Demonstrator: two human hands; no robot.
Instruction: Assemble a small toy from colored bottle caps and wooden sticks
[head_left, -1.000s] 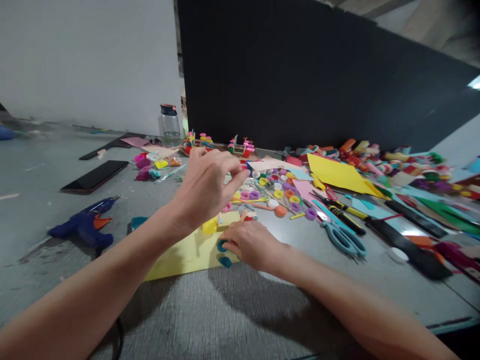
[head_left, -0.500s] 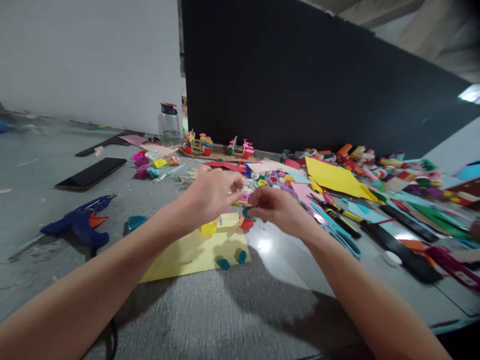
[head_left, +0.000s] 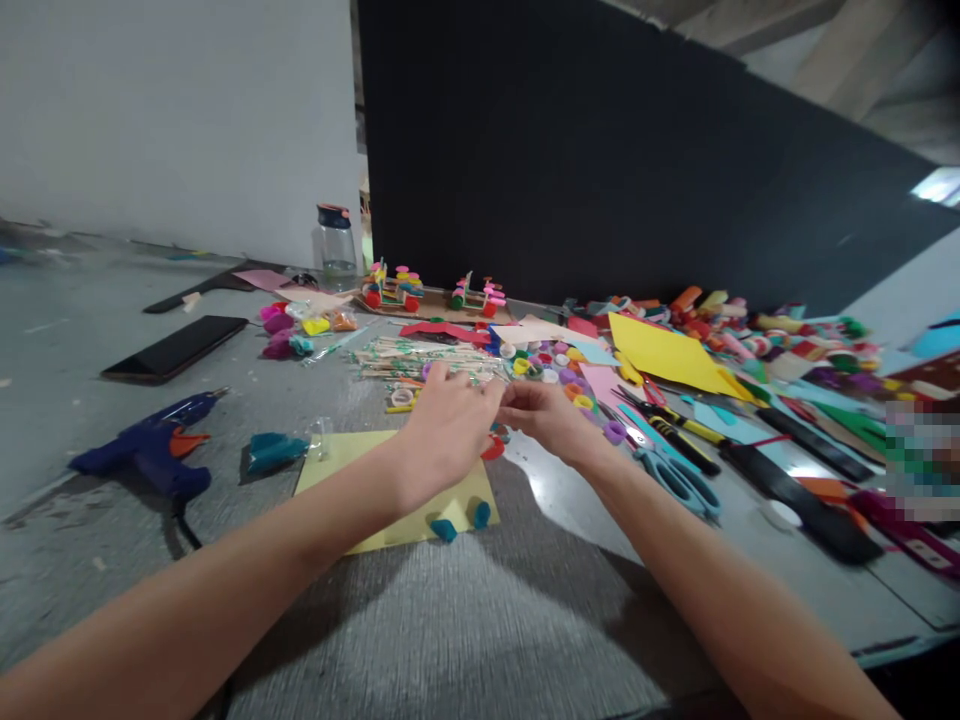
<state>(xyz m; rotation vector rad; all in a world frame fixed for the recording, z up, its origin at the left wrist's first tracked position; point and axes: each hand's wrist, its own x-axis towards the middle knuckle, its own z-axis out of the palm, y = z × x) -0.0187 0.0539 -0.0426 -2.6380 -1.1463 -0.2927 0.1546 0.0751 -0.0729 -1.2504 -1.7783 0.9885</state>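
Observation:
My left hand (head_left: 454, 425) and my right hand (head_left: 546, 415) meet fingertip to fingertip above the far right corner of a pale yellow sheet (head_left: 390, 537). Both have their fingers curled in a pinch. A small teal piece (head_left: 502, 430) shows just under the right fingertips; the left fingertips are largely hidden. Below the hands lies a red round piece (head_left: 492, 448). Two teal lumps, one to the left (head_left: 443, 529) and one to the right (head_left: 481, 515), rest at the sheet's near edge. A teal packet (head_left: 276, 453) lies at its left.
On the left are a blue glue gun (head_left: 154, 440) with its cord and a black phone (head_left: 176, 348). Sticks (head_left: 420, 357) and coloured rings (head_left: 555, 370) lie beyond my hands. Scissors (head_left: 679, 480) and cutters (head_left: 690, 445) are at right. Small colourful models (head_left: 394, 290) and a bottle (head_left: 336, 245) stand behind.
My left hand has come down and right to meet my right hand. The yellow round piece seen on the sheet earlier is now hidden behind my left hand.

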